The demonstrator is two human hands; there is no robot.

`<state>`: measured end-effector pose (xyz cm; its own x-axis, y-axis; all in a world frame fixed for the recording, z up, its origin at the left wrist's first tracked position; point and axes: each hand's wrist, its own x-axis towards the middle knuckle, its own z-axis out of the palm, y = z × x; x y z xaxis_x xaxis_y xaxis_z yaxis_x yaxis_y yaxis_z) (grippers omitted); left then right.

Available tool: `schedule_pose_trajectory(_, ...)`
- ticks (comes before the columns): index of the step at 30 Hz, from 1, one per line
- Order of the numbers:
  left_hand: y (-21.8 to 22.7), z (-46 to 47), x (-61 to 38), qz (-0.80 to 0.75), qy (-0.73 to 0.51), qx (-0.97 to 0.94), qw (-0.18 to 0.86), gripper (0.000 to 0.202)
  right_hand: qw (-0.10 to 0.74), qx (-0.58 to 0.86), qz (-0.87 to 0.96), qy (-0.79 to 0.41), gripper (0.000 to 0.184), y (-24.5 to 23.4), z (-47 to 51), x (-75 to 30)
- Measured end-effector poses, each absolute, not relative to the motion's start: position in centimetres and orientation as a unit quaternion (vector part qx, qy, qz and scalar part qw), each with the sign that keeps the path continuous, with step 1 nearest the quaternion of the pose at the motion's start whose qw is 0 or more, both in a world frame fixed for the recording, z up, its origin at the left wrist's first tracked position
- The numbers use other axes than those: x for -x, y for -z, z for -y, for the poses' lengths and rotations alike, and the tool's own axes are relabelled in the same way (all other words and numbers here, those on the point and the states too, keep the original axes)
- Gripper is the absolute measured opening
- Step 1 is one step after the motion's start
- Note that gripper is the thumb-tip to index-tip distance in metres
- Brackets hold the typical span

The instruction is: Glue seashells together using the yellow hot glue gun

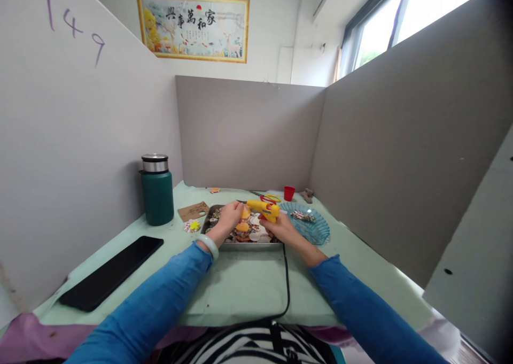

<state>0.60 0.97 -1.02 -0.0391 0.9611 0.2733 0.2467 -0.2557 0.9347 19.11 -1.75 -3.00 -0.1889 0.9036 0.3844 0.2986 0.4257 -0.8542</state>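
Note:
My right hand (282, 228) grips a yellow glue gun (262, 208), its nozzle pointing left toward my left hand. My left hand (228, 219) is closed around a small orange shell (246, 213) and holds it over a metal tray (240, 244) filled with shells and pebbles. The gun's black cord (287, 284) runs from my right hand down toward my body. Both forearms are in blue sleeves, and a pale bangle sits on my left wrist.
A green flask (156, 191) stands at the left, with a black flat device (111, 272) nearer me. A blue glass dish (310, 224) lies right of the tray. Behind are red-handled scissors (269, 198), a red cup (289, 193) and a brown card (193, 211). Grey partitions wall three sides.

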Motion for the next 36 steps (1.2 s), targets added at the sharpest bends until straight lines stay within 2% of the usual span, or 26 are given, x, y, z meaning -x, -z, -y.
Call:
schedule_pose_trajectory(12, 1.35, -1.10, -0.64, -0.493, -0.504, -0.632, 0.322, 0.027, 0.465, 0.438, 0.712, -0.290, 0.026, 3.36, 1.33, -19.16)
schedule_pose_trajectory(28, 1.23, -0.75, -0.53, -0.479, -0.472, -0.590, 0.447, 0.026, 0.433, 0.431, 0.767, -0.197, 0.031, 3.64, 1.46, -19.52)
schedule_pose_trajectory(36, 1.48, -1.33, -0.55, -0.526, -0.471, -0.639, 0.305, 0.026, 0.445, 0.411, 0.776, -0.178, 0.029, 3.77, 1.46, -19.51)
